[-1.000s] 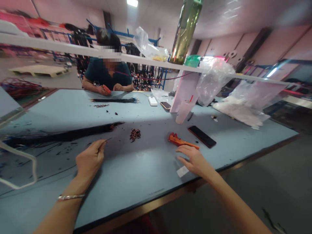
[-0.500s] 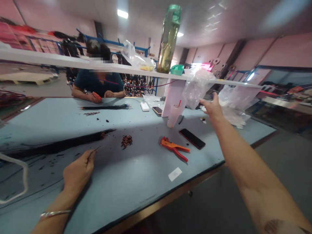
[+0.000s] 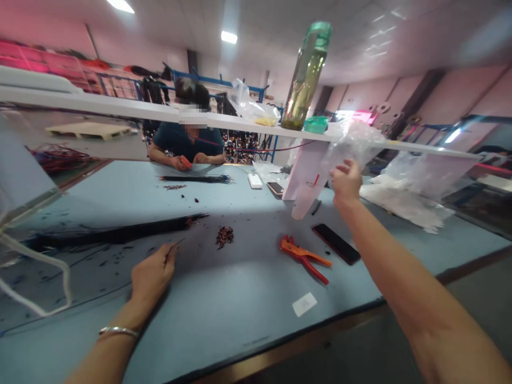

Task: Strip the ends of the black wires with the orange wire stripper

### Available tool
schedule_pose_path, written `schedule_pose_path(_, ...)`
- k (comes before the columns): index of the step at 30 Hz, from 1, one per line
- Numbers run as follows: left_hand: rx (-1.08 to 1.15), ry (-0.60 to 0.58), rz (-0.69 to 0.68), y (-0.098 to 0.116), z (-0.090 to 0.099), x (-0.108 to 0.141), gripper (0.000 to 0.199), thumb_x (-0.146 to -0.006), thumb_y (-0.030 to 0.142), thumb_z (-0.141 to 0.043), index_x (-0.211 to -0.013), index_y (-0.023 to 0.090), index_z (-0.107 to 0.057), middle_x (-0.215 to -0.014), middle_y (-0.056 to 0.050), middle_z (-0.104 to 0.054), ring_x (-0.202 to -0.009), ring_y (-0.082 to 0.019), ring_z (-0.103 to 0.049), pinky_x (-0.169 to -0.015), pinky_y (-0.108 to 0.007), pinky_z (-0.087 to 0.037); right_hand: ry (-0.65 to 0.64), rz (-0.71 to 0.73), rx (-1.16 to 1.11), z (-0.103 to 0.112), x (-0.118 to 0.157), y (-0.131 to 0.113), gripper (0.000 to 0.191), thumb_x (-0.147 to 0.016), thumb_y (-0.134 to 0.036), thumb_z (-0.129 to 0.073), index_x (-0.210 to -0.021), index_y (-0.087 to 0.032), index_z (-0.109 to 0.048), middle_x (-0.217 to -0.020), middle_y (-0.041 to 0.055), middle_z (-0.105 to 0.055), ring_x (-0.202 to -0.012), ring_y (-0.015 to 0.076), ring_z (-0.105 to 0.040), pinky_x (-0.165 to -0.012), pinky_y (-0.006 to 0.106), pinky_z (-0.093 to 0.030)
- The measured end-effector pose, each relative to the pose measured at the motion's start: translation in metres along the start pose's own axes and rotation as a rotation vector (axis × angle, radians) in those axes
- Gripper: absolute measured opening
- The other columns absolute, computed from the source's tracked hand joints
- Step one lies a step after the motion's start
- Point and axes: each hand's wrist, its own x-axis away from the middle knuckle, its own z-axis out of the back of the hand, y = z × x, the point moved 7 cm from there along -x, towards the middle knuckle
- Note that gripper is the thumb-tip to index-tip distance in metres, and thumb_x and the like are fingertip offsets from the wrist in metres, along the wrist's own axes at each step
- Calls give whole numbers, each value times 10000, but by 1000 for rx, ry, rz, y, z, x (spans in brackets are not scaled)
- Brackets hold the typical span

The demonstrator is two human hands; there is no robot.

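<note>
Pinching lightly is advised: the wire (image 3: pixel 179 242) is held by the left hand (image 3: pixel 154 274) near the bundle (image 3: pixel 134 232); whether the shelf-side bag (image 3: pixel 358 136) is gripped by the right hand (image 3: pixel 347 185) cannot be told.

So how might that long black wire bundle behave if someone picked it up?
The black wire bundle would probably bend and sag, its strands being long and thin. It may fan apart, since its ends splay at image right and no tie shows.
</note>
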Motion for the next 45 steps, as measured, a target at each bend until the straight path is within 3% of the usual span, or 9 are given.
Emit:
schedule_pose_path(4, 31, 53, 2, 1, 0, 3, 353, -950, 334, -421, -1139, 206, -690, -895, -93, -744, -785, -249, -665, -592, -278, -363, -290, 58, 56, -22, 92, -16, 281, -686, -269, -622, -953, -186, -654, -887, 49, -645, -798, 210, -604, -792, 379, -489)
schedule_pose_path(7, 104, 109, -61, 3, -1, 5, 311, -933, 288, -454, -1105, 243, -709, -1005, -60, -746, -840, -216, -673, -631, -252, -399, -937, 260, 362, -36, 187, -12, 406, -737, -325, -607, -1130, -236, -652, -1088, 95, -662, -991, 276, -615, -891, 440, -466)
schedule_pose_path(9, 148, 127, -117, 5, -2, 7, 305, -927, 271, -463, -1103, 247, -711, -1036, -53, -744, -871, -206, -673, -645, -241, -410, -1018, 294, 585, -16, 224, 8, 579, -750, -397, -621, -1308, -256, -556, -1296, 135, -574, -1171, 337, -538, -946, 503, -434)
schedule_pose_path(17, 160, 118, -136, 9, -1, 7, 334, -953, 333, -409, -1088, 229, -695, -949, -57, -760, -791, -211, -679, -595, -247, -374, -750, 371, 734, 34, 255, 69, 645, -874, -457, -468, -1454, -191, -377, -1417, 199, -424, -1265, 344, -473, -982, 497, -444)
schedule_pose_path(27, 166, -16, -305, 27, -13, 13, 334, -927, 369, -403, -1016, 242, -698, -902, -41, -763, -806, -215, -696, -620, -249, -405, -723, 364, 1126, 8, 215, 62, 609, -811, -507, -586, -1318, -170, -557, -1240, 216, -562, -1091, 408, -530, -814, 537, -461)
schedule_pose_path(30, 148, -44, -288, 28, -14, 13, 347, -928, 378, -380, -1034, 236, -678, -826, -31, -755, -772, -216, -695, -606, -252, -405, -775, 363, 1031, 0, 210, 73, 546, -846, -468, -551, -1323, -200, -540, -1302, 188, -541, -1146, 380, -519, -869, 531, -444)
schedule_pose_path(36, 207, -38, -335, 32, -14, 15, 308, -916, 346, -387, -969, 226, -666, -773, -18, -731, -715, -191, -674, -605, -244, -409, -721, 351, 772, -1, 213, 74, 351, -877, -426, -495, -1065, -172, -647, -988, 167, -639, -947, 320, -605, -841, 459, -479)
schedule_pose_path(41, 312, 0, -393, 39, -12, 20, 294, -911, 336, -409, -945, 215, -675, -873, -26, -744, -743, -171, -667, -663, -237, -436, -516, -118, 310, 10, 208, 49, 386, -795, -532, -592, -981, -199, -654, -928, 117, -677, -853, 297, -635, -813, 462, -497)
schedule_pose_path(45, 292, -1, -386, 43, -12, 22, 297, -900, 339, -415, -947, 222, -683, -864, -25, -751, -748, -181, -676, -653, -242, -432, -466, -623, -517, -16, 223, 12, 392, -803, -572, -573, -969, -223, -639, -905, 69, -683, -801, 243, -652, -711, 408, -541)
